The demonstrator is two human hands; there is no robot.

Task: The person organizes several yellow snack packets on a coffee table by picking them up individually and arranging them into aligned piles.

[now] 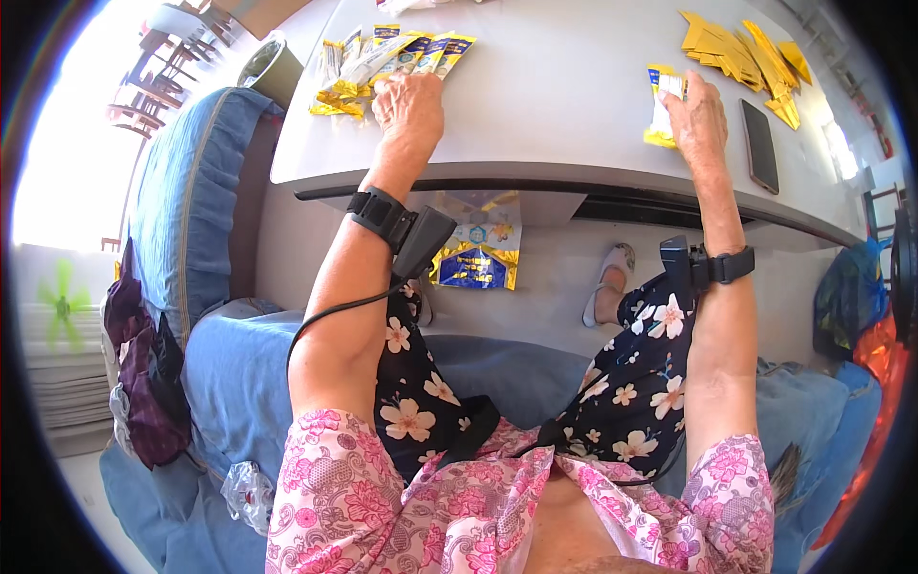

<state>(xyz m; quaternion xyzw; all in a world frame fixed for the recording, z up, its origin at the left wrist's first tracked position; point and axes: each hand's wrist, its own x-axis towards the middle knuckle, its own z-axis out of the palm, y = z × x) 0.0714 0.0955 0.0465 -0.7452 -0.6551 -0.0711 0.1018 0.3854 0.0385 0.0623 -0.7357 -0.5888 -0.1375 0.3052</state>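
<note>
My left hand point(409, 104), its fingers curled, rests at the near edge of a pile of yellow, blue and clear packets point(409, 54) at the left of the white table point(538, 93). Whether it grips one of them cannot be told. At the right, my right hand point(694, 118) is on a single yellow, blue and white packet point(660, 107), thumb and fingers at its right side. Beyond that hand lies a heap of flat golden-yellow pieces point(739, 61). A dark phone point(759, 146) lies just right of my right hand.
A large printed bag point(477, 251) hangs or stands below the table's front edge, between my legs. Left of the table are a bin point(276, 72) and a blue-covered sofa arm point(186, 194). A crumpled clear plastic bag point(248, 495) lies on the sofa. Bags stand at the far right.
</note>
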